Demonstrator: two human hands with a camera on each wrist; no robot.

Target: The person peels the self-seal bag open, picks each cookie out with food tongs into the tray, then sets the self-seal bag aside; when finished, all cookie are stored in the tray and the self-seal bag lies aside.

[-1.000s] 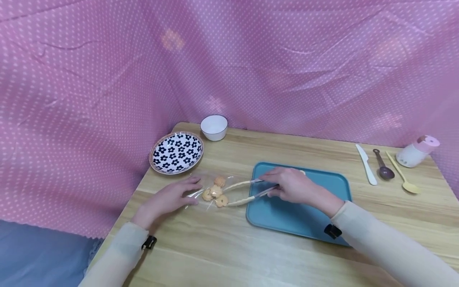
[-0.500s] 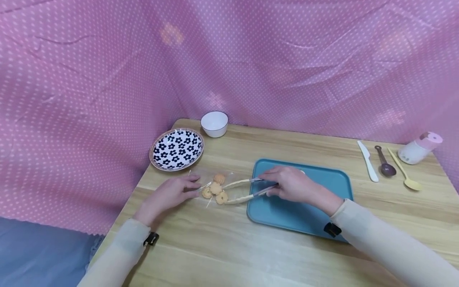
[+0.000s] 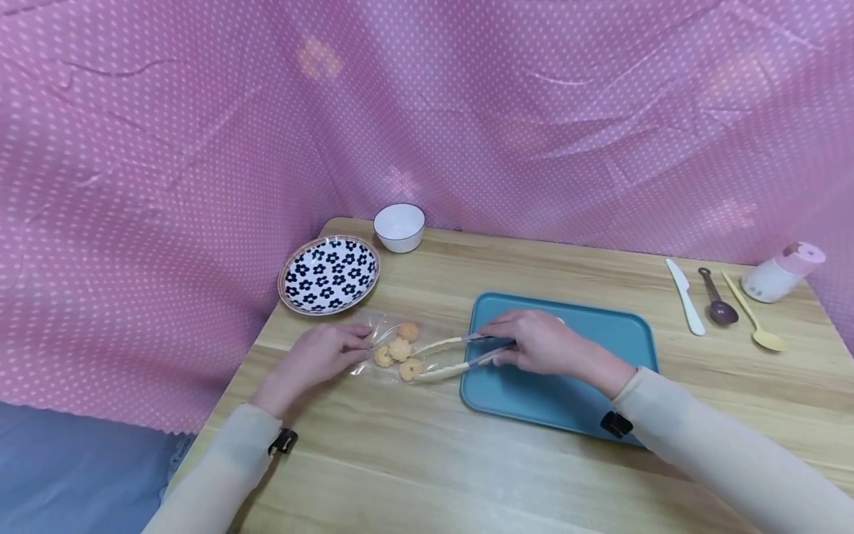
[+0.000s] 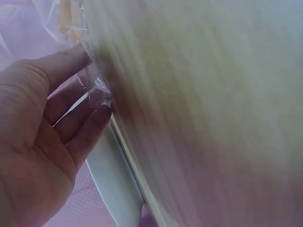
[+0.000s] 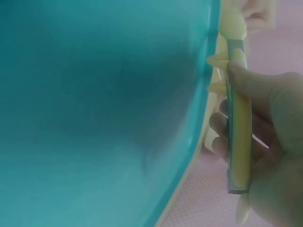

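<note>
In the head view, several flower-shaped cookies (image 3: 399,349) lie clustered in a clear plastic bag (image 3: 375,326) on the wooden table. My left hand (image 3: 319,360) pinches the bag's left edge between thumb and fingers; the left wrist view shows the crinkled film (image 4: 98,90) at the fingertips. With my right hand (image 3: 543,343) I grip tongs (image 3: 445,373) over the blue tray (image 3: 494,411). Their spread cream ends reach left to the cookies, one beside the lowest cookie. Whether these ends are inside the bag I cannot tell. The tongs' handle (image 5: 240,142) shows in the right wrist view.
Behind the bag stand a flower-patterned plate (image 3: 330,274) and a white bowl (image 3: 399,227). At the right lie a white knife (image 3: 686,297), a dark measuring spoon (image 3: 720,308) and a yellow spoon (image 3: 760,330), beside a pink-topped bottle (image 3: 780,274). A pink dotted cloth (image 3: 500,148) hangs behind.
My left thumb and fingers have drawn closer together on the bag's edge. The bag and cookies have shifted slightly. The tongs stay nearly where they were; the whole head view has moved a little.
</note>
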